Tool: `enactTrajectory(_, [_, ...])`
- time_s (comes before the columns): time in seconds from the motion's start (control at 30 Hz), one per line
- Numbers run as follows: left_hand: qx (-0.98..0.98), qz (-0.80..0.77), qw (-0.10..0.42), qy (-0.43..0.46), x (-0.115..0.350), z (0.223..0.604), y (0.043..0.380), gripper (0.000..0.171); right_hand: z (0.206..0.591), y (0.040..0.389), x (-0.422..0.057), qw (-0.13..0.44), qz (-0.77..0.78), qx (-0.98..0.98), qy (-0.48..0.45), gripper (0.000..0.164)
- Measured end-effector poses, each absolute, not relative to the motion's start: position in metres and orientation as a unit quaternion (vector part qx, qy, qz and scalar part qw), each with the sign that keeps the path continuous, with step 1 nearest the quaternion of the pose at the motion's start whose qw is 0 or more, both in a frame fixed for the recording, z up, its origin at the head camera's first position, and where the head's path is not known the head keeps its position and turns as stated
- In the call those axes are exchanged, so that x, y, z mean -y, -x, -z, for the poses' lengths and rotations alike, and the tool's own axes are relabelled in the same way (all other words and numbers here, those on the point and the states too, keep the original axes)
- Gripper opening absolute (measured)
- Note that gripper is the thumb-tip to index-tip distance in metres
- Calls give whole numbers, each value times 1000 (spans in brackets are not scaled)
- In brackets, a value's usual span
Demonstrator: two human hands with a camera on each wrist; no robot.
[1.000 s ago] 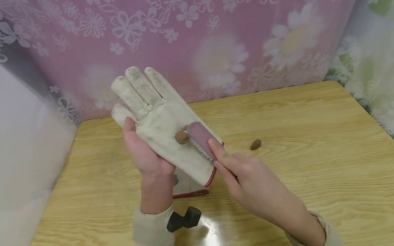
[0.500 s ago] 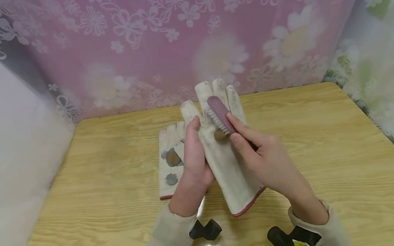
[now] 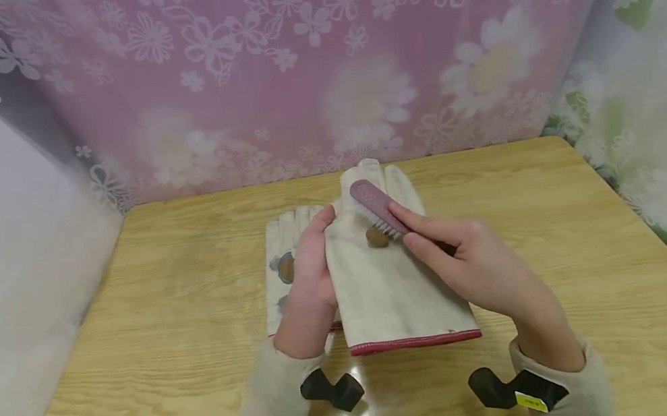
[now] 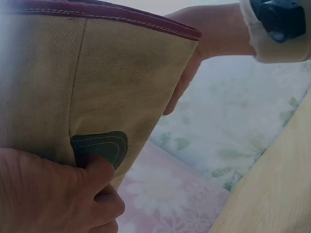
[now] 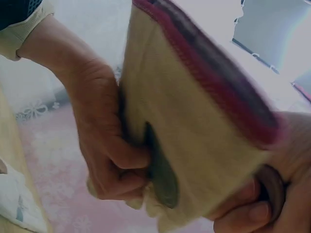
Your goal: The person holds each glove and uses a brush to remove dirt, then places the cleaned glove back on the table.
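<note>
My left hand [image 3: 310, 278] grips a cream cloth work glove [image 3: 398, 296] by its side, with the glove's red-edged cuff toward me. In the left wrist view, the curled fingers press on a dark green patch [image 4: 104, 145] on the glove. My right hand [image 3: 473, 261] holds a scrub brush [image 3: 372, 198] with a mauve back and pale bristles. Those bristles meet the glove front beside a brown lump [image 3: 377, 236]. In the right wrist view, the brush's curved handle end [image 5: 273, 194] shows in the right hand. Part of the glove's fingers is hidden behind the brush.
A second cream glove [image 3: 279, 241] lies on the wooden table [image 3: 185, 305], left of and beneath the raised one. It bears a brown spot [image 3: 286, 268] and grey stains. A pink flowered curtain [image 3: 272, 92] stands behind the table's back edge.
The raised glove has moved right and turned upright, uncovering the glove beneath. The brush has shifted right and stays near the brown lump. A small brown lump on the table is now out of sight.
</note>
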State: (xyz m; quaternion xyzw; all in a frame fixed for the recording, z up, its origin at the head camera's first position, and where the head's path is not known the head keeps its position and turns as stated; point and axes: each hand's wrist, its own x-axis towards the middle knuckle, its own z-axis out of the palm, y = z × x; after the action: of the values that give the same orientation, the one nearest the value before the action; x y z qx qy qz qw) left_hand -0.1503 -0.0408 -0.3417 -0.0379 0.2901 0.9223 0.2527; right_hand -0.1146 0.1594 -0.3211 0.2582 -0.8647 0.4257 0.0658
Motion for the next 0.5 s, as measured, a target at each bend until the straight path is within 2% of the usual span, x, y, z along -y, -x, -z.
enactTrajectory(0.13, [-283,-933,214,62,48,339,153,36,319,107,-160,92,-366,881,-285,44])
enactTrajectory(0.23, [-256,-948,177,64,52,337,155,45,318,99,-155,100,-332,893,-286,45])
enactTrajectory(0.33, [-204,-970,131,26,53,335,155,55,318,92,-147,95,-314,900,-286,46])
enactTrajectory(0.43, [-180,-982,50,-35,50,332,153,57,320,86,-137,94,-320,900,-279,49])
enactTrajectory(0.5, [-177,-981,-27,-74,45,330,149,57,324,86,-127,103,-343,893,-274,50])
